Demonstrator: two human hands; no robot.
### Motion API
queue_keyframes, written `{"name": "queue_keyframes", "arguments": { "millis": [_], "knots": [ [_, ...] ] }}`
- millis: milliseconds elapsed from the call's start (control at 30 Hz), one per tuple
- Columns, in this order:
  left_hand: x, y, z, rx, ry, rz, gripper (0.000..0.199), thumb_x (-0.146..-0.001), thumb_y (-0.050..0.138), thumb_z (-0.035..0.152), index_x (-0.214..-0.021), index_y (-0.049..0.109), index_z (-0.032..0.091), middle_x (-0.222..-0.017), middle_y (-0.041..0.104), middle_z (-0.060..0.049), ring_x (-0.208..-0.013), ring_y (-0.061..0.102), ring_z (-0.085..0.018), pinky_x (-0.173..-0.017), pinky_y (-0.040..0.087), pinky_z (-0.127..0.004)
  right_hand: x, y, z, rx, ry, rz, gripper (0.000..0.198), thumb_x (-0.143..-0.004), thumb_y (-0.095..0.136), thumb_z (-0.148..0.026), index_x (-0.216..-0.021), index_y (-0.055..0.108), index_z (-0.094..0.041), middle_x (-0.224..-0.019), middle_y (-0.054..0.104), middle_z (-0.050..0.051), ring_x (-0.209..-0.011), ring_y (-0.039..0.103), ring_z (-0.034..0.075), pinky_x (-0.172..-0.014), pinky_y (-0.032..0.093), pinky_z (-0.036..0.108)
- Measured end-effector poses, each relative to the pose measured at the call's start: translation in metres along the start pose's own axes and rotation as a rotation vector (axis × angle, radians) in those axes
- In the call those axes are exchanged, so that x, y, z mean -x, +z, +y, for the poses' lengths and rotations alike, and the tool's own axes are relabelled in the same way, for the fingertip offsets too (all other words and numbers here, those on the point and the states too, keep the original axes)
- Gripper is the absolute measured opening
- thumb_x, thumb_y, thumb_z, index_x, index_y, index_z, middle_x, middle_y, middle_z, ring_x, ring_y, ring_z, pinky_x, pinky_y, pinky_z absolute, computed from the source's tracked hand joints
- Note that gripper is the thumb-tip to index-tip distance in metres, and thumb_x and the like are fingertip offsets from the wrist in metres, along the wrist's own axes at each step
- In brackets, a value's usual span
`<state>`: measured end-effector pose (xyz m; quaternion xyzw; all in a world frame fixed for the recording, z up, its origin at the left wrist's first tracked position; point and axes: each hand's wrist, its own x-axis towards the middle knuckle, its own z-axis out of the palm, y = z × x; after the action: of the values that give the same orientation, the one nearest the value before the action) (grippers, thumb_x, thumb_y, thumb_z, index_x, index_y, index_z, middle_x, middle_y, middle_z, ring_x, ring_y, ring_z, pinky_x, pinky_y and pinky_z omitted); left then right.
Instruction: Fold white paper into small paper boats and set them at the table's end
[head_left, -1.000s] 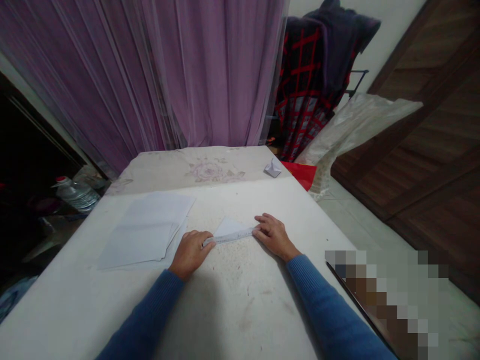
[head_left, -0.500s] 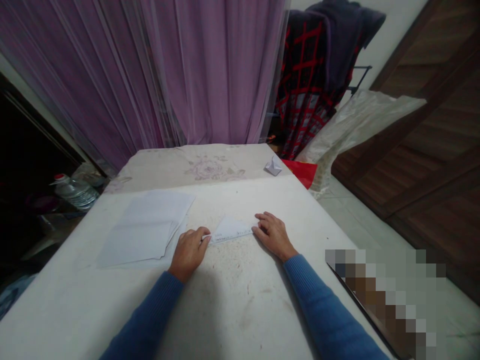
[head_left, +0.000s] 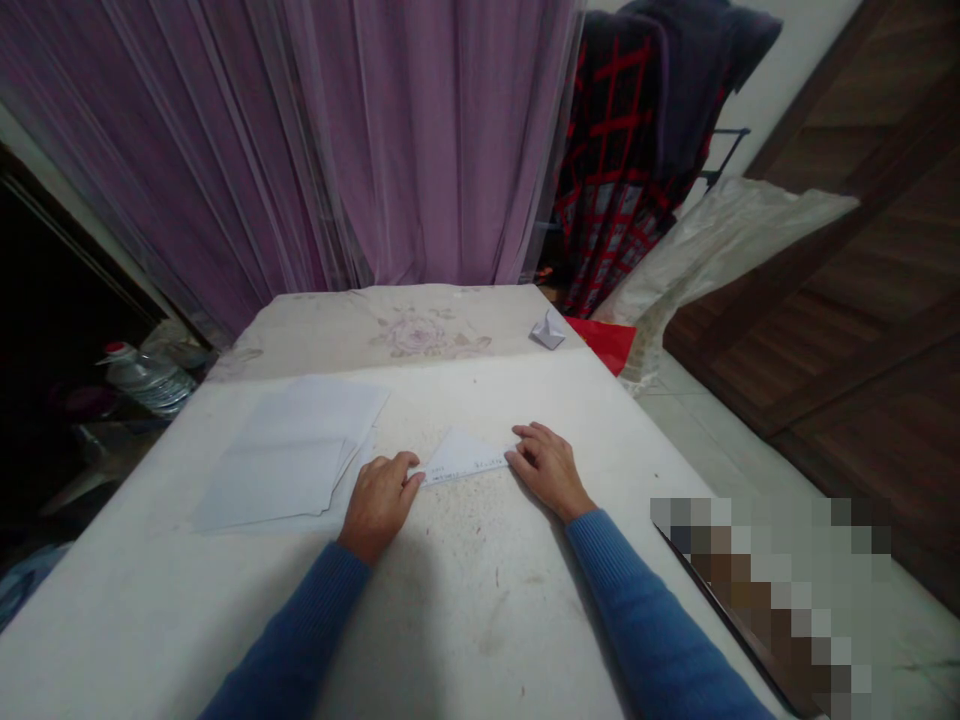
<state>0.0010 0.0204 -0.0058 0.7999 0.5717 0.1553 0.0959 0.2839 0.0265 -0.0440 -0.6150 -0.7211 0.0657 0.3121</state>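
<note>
A folded sheet of white paper lies on the table between my hands, a triangle with a narrow strip along its near edge. Small dark writing runs along that strip. My left hand grips the paper's left corner between thumb and forefinger. At the opposite end, my right hand has its thumb and fingers on the right corner. Both corners are partly hidden by the fingers. To the left of my left hand lies a stack of white paper sheets, slightly fanned out.
A small folded paper piece stands near the table's far right corner. The table has a pale cover with a flower print. Beyond it hangs a purple curtain. A plastic bottle stands off the left edge. A blurred-out dark object sits at the right edge.
My left thumb and forefinger have shifted slightly at the paper's left corner. My right hand stays on the right corner, and the view has moved a little.
</note>
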Motion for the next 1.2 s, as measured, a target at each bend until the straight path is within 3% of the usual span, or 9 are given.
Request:
{"name": "queue_keyframes", "arguments": {
  "millis": [933,1067,1200],
  "knots": [
    [0.0,-0.009,0.012,-0.191,-0.006,-0.098,0.018,-0.095,0.052,0.026,-0.108,0.06,0.018,-0.091,0.067,-0.006,-0.092,0.059,-0.022,-0.079,0.039,-0.033,0.002,0.003,-0.004,0.006,0.072,0.016,0.016,-0.082,0.06,-0.031,-0.068,0.063,-0.023,-0.121,0.068,0.005,-0.124,0.052,0.027,-0.105,0.035,0.045],
    [0.001,-0.005,0.01,-0.232,0.04,-0.069,0.018,-0.095,0.051,0.026,-0.108,0.06,0.019,-0.093,0.065,-0.007,-0.094,0.058,-0.024,-0.08,0.041,-0.035,0.003,0.006,-0.005,-0.003,0.07,0.043,0.015,-0.081,0.06,-0.03,-0.068,0.061,-0.023,-0.121,0.068,0.006,-0.123,0.053,0.027,-0.105,0.036,0.045],
    [0.001,-0.001,0.006,-0.256,0.141,0.017,0.021,-0.093,0.051,0.022,-0.112,0.06,0.02,-0.108,0.06,-0.008,-0.101,0.053,-0.024,-0.085,0.043,-0.035,0.003,0.006,-0.003,-0.023,0.069,0.058,0.007,-0.08,0.06,-0.028,-0.075,0.061,-0.023,-0.119,0.067,0.007,-0.12,0.054,0.026,-0.103,0.038,0.045]
  ]
}}
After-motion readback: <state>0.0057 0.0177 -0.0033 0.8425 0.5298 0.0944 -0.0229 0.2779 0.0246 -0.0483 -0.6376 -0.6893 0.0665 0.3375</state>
